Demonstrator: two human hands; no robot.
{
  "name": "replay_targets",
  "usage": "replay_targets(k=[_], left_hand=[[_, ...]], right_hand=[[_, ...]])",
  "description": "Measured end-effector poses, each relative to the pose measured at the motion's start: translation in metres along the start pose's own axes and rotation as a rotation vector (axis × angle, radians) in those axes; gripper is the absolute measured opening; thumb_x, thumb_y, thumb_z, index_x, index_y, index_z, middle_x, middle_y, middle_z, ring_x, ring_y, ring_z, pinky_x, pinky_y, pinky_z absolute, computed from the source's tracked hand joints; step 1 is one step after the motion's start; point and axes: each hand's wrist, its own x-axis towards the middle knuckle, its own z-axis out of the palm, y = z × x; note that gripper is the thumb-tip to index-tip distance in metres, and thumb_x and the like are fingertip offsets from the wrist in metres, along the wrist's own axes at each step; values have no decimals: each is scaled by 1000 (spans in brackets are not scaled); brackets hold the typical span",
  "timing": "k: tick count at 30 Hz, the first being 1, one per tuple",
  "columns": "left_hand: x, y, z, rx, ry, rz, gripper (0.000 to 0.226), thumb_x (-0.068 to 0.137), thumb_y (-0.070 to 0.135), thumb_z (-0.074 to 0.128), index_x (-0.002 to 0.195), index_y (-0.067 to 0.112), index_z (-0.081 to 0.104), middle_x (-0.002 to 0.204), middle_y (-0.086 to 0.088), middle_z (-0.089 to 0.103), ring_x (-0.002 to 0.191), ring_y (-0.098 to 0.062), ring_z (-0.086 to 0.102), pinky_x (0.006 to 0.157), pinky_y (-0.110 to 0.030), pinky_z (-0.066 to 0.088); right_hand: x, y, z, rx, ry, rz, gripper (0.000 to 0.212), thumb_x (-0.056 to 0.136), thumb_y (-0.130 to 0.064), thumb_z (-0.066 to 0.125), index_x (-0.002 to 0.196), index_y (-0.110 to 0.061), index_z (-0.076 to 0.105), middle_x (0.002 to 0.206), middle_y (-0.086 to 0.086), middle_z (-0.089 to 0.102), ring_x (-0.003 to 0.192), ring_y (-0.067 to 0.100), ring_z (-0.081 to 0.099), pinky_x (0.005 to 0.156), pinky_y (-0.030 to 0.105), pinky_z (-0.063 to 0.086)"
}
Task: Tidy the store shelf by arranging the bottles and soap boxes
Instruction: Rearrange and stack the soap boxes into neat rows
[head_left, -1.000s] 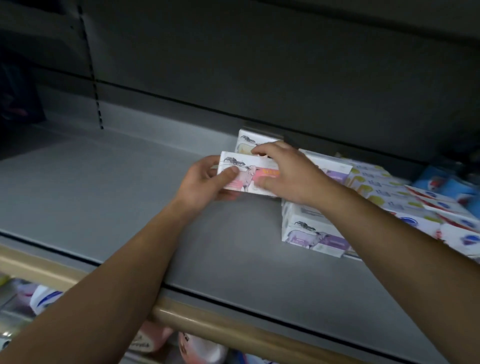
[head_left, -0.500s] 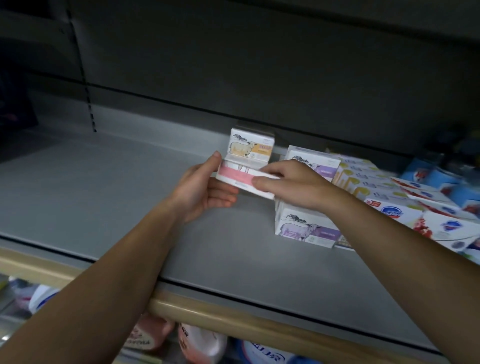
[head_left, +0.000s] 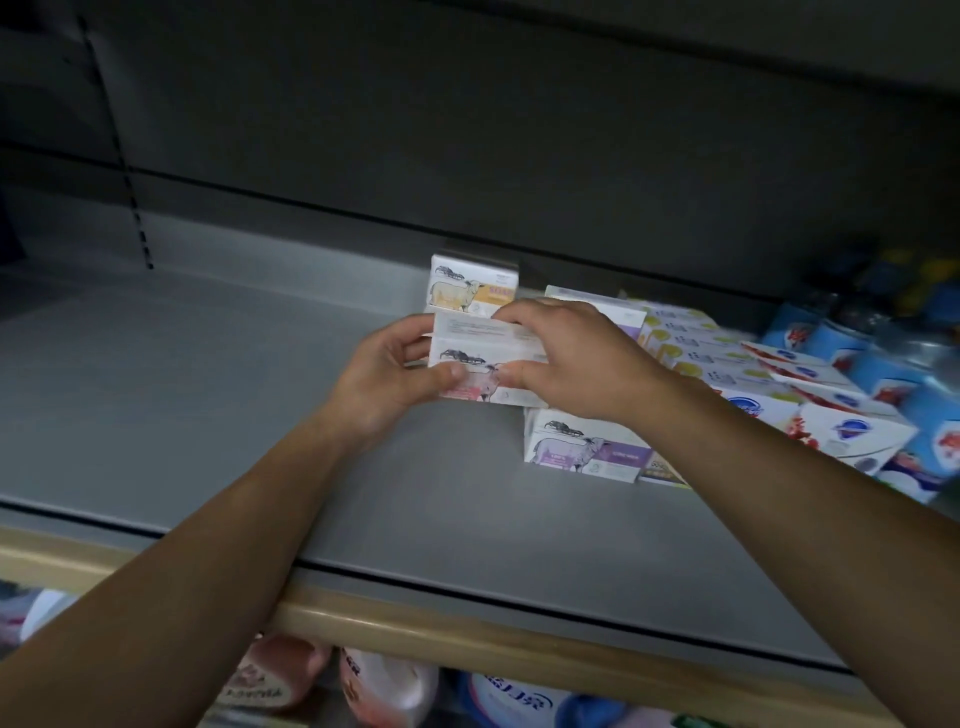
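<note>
Both my hands, left & right, grip the pink soap box above the shelf, fingers clamped on its ends. Prob light, stiff cardboard; hold by edges.

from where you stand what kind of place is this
Most likely a shop aisle: a grey metal shelf with a price-strip edge, rows of identical boxed soap stacked at right, and bottles on the shelf below.

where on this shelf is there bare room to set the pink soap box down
Free: the grey shelf left of both hands, and the strip before the purple soap box to the front lip. Crowded: right side, packed with soap boxes, plus the orange box behind.
</note>
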Motion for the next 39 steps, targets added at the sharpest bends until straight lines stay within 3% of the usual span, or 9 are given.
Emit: replay_targets(k=[4, 7, 11, 14, 16, 23, 30, 35, 39], left_hand=[[2, -7, 11, 174, 125, -19, 22, 81, 0, 72, 97, 15, 69, 85, 4, 75, 74, -10, 68, 70, -28, 57], [3, -20, 9, 527, 188, -73, 11, 86, 11, 71, 95, 16, 70, 87, 3, 72, 77, -9, 66, 83, -29, 52], [1, -30, 10, 1102, 76, -153, 38, 87, 42, 64, 121, 23, 65, 113, -1, 70, 108, -20, 63, 98, -29, 46], [-1, -35, 15, 1366, -90, -120, 64, 82, 64, 42, 129, 26, 60, 131, 0, 62, 124, -23, 53, 105, -33, 40], [-2, -36, 16, 1411, -112, -111, 74, 75, 69, 31, 125, 26, 64, 135, 3, 59, 127, -22, 51, 108, -34, 39], [0, -37, 15, 1419, -85, -133, 68, 74, 64, 36, 125, 29, 63, 136, 8, 58, 129, -20, 49, 109, -32, 37], [1, -38, 14, 1409, -69, -137, 52, 86, 60, 53, 130, 32, 59, 139, 10, 56, 131, -16, 46, 111, -30, 34], [5, -36, 11, 1353, -40, -162, 47, 87, 53, 58, 127, 29, 61, 132, 5, 61, 127, -19, 50, 106, -31, 40], [5, -38, 13, 1381, -25, -138, 44, 87, 50, 59, 125, 28, 63, 129, 5, 63, 125, -20, 50, 104, -30, 40]], right_hand=[[-5, 16, -18, -84, -3, 63, 58, 82, -44, 72, 134, -28, 52, 130, 3, 60, 121, 24, 51, 97, 38, 44], [-8, 36, -34, -158, 28, 137, 56, 83, -40, 72, 132, -19, 54, 128, 8, 62, 121, 30, 51, 98, 40, 43], [-9, 60, -40, -293, -48, 226, 50, 87, -41, 67, 128, -17, 51, 125, 9, 63, 118, 32, 51, 96, 39, 41], [-8, 65, -33, -375, -114, 235, 53, 89, -45, 63, 131, -16, 48, 126, 8, 61, 119, 31, 47, 97, 40, 36], [-7, 67, -28, -410, -120, 239, 55, 90, -46, 61, 135, -17, 48, 131, 7, 57, 119, 30, 46, 96, 40, 36], [0, 76, -22, -440, -58, 258, 61, 88, -46, 65, 139, -19, 45, 132, 6, 49, 120, 30, 43, 98, 43, 38], [34, 89, -29, -185, -304, 325, 109, 68, -52, 83, 154, -27, 21, 151, 3, 38, 135, 27, 37, 111, 40, 35], [58, 99, -28, -28, -364, 343, 76, 61, -39, 91, 124, -27, 51, 107, -7, 67, 88, 11, 66, 79, 31, 56], [76, 112, -20, -125, -234, 316, 86, 61, -40, 90, 132, -22, 44, 113, -1, 58, 98, 20, 57, 79, 29, 46]])
